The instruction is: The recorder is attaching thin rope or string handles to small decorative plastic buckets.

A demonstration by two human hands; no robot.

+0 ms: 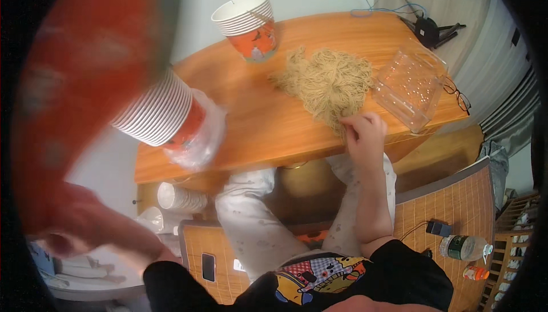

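Observation:
A heap of tan string (334, 84) lies loosely tangled on the wooden table. My right hand (366, 135) is at its near edge, thumb and fingertips pinched on some strands. Large and blurred at the upper left is a red paper cup (85, 78) with pale marks and a green edge, very close to the view. My left hand (80, 218) is closed at its lower end; the fingers are smeared by motion. Beside it, a tall stack of white-rimmed paper cups (157, 112) in clear plastic wrap lies tilted on the table's left end.
Another stack of red paper cups (245, 24), with strands over its rim, stands at the table's back. To the right are a clear plastic box (411, 86), glasses (456, 95) and a black router (428, 29). A phone (209, 267) and bottle (465, 247) lie beside me.

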